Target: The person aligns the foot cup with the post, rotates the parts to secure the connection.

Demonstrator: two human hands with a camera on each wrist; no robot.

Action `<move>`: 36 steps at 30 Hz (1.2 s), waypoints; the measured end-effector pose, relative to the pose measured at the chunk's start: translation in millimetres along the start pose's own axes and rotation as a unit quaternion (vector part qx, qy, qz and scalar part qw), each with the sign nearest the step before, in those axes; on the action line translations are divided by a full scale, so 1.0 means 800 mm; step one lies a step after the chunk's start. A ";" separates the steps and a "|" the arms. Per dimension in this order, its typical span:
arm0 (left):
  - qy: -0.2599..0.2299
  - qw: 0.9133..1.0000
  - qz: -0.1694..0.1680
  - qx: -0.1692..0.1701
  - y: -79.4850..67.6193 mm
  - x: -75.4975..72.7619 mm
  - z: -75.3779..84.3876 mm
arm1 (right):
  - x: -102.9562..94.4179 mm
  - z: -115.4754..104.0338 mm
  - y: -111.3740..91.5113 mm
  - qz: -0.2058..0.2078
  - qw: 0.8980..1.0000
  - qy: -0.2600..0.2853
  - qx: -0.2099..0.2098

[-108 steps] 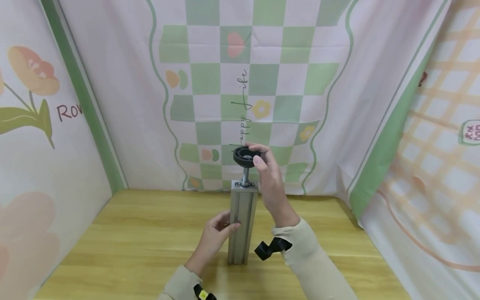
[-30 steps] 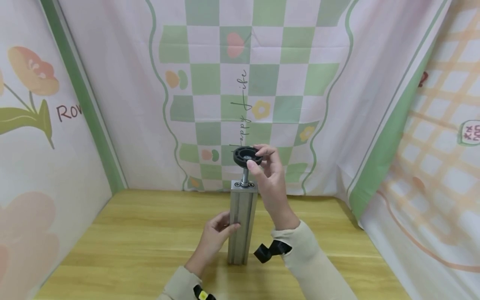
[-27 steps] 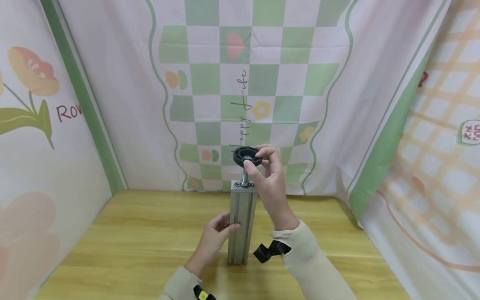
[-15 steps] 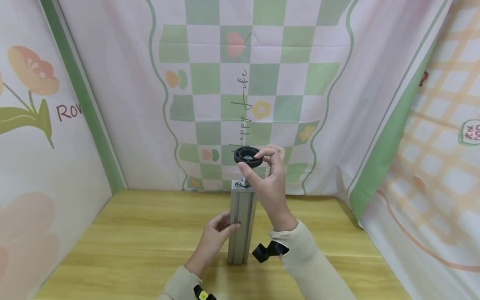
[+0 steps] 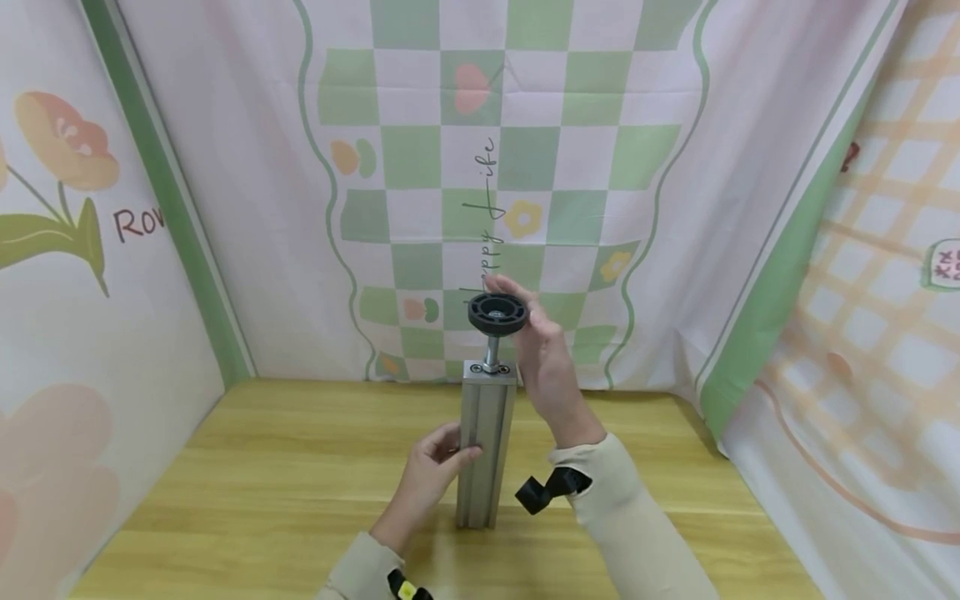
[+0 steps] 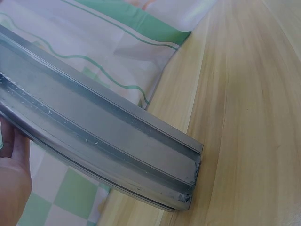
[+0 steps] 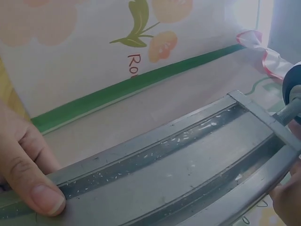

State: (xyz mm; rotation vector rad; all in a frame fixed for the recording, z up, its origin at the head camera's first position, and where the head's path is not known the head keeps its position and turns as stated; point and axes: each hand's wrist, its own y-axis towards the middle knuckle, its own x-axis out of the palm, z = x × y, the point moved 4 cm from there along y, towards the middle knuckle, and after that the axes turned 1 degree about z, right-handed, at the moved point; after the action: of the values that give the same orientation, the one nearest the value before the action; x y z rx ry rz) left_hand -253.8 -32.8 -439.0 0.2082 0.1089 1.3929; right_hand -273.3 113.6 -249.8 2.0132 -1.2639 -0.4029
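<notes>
A grey aluminium profile [image 5: 480, 458] stands upright on the table in the head view. A black levelling foot [image 5: 498, 327] tops it, on a threaded metal stem [image 5: 492, 353] rising from the end plate. My left hand [image 5: 426, 475] grips the profile's left side, thumb on the near face. My right hand [image 5: 551, 367] is at the foot's right, its extended fingers reaching behind the rim. In the left wrist view the profile [image 6: 117, 132] runs down to its lower end. The right wrist view shows the profile [image 7: 188, 165] with pale specks in its groove, and the left hand [image 7: 23, 165].
The profile stands on a wooden table [image 5: 300, 483]. Patterned curtains hang behind it [image 5: 420, 158] and on both sides. A black strap mount [image 5: 551, 490] sits on the right wrist, and another strap [image 5: 405, 587] is on the left.
The right thumb has swept across the near side of the foot; now the right fingers are extended behind the rim and the thumb has come off the near side. The left hand and profile stay put.
</notes>
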 end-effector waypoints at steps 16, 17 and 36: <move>0.005 1.000 0.001 0.004 -0.001 0.000 0.001 | -0.002 0.000 -0.002 0.029 0.999 -0.007 0.028; 0.005 1.000 0.002 0.004 -0.001 -0.001 0.001 | -0.003 0.000 -0.002 0.034 0.999 -0.011 0.029; -0.001 1.000 -0.001 -0.001 -0.001 0.000 0.000 | 0.004 -0.012 -0.009 0.086 0.993 -0.078 0.024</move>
State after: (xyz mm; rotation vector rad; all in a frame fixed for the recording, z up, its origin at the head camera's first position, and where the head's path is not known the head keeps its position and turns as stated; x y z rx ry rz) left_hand -252.9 -33.2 -439.3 0.2091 0.1060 1.3904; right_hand -261.2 116.8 -248.2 1.9236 -1.5453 -0.4576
